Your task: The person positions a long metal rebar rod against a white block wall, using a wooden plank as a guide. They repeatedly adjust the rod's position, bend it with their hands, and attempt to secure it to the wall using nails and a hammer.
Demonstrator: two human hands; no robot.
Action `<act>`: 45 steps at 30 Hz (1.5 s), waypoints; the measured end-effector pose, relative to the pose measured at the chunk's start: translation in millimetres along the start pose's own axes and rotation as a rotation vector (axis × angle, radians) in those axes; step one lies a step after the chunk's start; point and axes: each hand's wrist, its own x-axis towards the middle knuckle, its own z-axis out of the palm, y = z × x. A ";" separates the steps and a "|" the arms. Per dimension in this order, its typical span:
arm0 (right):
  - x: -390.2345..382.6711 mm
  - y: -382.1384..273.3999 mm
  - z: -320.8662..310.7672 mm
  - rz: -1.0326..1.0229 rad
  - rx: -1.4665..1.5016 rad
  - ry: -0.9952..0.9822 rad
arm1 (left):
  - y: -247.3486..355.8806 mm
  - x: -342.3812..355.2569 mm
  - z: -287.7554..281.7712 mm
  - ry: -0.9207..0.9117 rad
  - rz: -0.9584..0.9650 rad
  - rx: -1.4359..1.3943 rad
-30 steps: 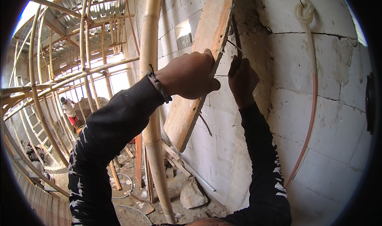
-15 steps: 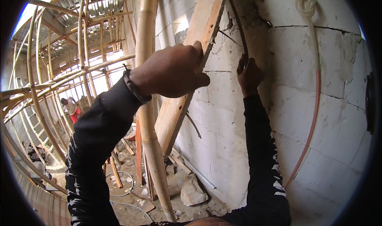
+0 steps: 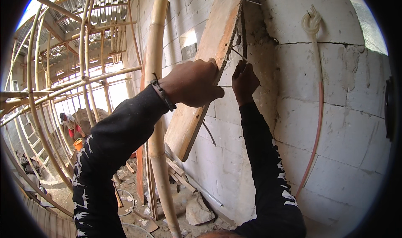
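A long wooden plank leans at a slant along the pale block wall. My left hand is closed on it about midway, fingers over the face and thumb jutting past the right edge. Just right of the plank, my right hand is closed around the lower end of a slim dark bar; its upper part runs up behind the plank's edge. A thin metal rod sticks out between the plank and my right hand. Below the plank, a dark curved rod juts from the wall.
An upright bamboo pole stands close by my left forearm. A clear hose with a red lower part hangs knotted on the block wall. Rubble and a large stone lie below. Beyond the bamboo scaffolding, a person bends near an orange bucket.
My right hand has moved left, nearer the plank, and the bar now stands straighter beside its edge. My left hand keeps its hold. The far person's bucket has come into view.
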 end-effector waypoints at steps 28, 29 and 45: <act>-5.8 28.2 -55.4 -0.137 0.055 -0.090 | -3.0 -10.3 2.8 0.021 -0.004 0.025; -11.7 39.6 -63.2 -0.111 0.075 -0.119 | -1.6 -6.4 6.1 0.055 0.020 0.037; -135.7 74.1 -425.0 0.672 0.481 -0.317 | 78.6 50.1 108.6 0.335 -0.289 -0.204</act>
